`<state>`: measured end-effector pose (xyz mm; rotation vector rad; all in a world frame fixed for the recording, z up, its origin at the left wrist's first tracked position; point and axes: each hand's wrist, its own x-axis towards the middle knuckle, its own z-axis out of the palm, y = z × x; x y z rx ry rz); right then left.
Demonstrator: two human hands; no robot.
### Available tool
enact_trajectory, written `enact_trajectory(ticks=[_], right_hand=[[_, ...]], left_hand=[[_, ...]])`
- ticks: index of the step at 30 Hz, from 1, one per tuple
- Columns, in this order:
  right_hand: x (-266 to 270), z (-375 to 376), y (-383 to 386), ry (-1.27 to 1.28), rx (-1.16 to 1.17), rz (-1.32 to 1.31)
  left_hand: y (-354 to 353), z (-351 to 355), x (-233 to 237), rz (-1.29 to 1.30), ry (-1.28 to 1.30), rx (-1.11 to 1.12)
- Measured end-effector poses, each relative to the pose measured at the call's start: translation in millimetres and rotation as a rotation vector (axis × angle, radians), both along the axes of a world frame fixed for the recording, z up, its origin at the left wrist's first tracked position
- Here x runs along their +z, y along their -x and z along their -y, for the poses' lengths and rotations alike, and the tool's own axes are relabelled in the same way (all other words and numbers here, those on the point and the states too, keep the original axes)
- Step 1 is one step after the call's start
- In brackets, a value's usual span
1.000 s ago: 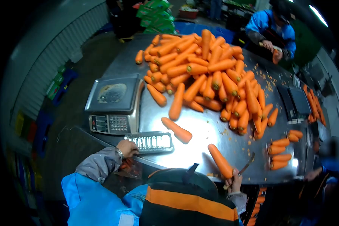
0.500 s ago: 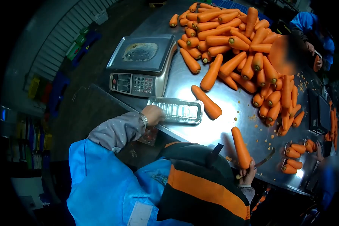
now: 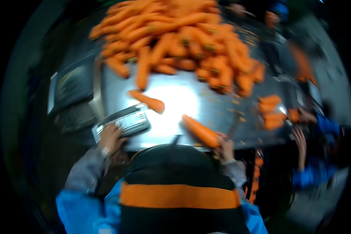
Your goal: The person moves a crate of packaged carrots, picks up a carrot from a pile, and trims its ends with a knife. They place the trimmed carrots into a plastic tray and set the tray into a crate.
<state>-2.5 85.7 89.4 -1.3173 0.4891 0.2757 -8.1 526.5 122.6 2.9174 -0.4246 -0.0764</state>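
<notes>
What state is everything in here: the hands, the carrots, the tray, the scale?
Right hand: closed on a carrot, held tilted.
Left hand: on the clear tray; grip unclear in the blur.
Lone carrot: lying flat beside the tray.
Carrot pile: heaped loose on the steel table.
Scale: no carrots on its platform.

1. No word, number or brand can be read anywhere (motion smears the whole view).
2. Scale (image 3: 71,86), far left: its panel is a dark blur, with no digits or key marks legible.
3. Tray (image 3: 125,121), near left: only pale glints show, and no label can be read.
</notes>
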Motion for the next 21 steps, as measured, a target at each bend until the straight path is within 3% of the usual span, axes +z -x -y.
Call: enact_trajectory(ticks=[1,2,3,7,11,15,16,17,19,21], right_hand=[[2.9,-0.5,1.9,0.022,-0.029,-0.037],[1.1,1.3,1.9,-0.051,-0.010,-0.061],[2.1,1.5,-0.7,-0.068,0.034,-0.038],[12.6,-7.3,-7.4,-0.069,0.069,-0.089],[3.9,3.8,-21.4,0.102,0.193,-0.044],[-2.5,11.2,-32.8,0.154,0.411,0.116],[-2.5,11.3,-33.4,0.278,0.500,0.096],[-14.9,8.6,-32.0,0.367,0.517,0.242],[-12.4,1.6,-33.3,0.289,0.495,0.136],[-13.5,-5.9,-37.0,0.374,0.502,0.170]], left_hand=[[5.2,-6.9,-19.5,-0.040,0.046,0.064],[7.6,-11.8,-26.9,0.090,0.095,0.058],[6.6,-23.5,-42.6,-0.014,0.193,0.138],[-1.6,-19.3,-29.1,0.038,0.124,0.020],[-4.4,-13.5,-23.0,0.007,0.068,0.014],[-6.9,-14.6,-14.6,-0.055,0.026,0.038],[-8.1,-14.8,-13.7,-0.068,0.025,0.039],[-9.5,-14.9,-13.1,-0.081,0.025,0.039],[-12.4,-17.0,-14.2,-0.124,0.048,0.082],[-13.6,-20.5,-18.6,-0.104,0.037,0.078]])
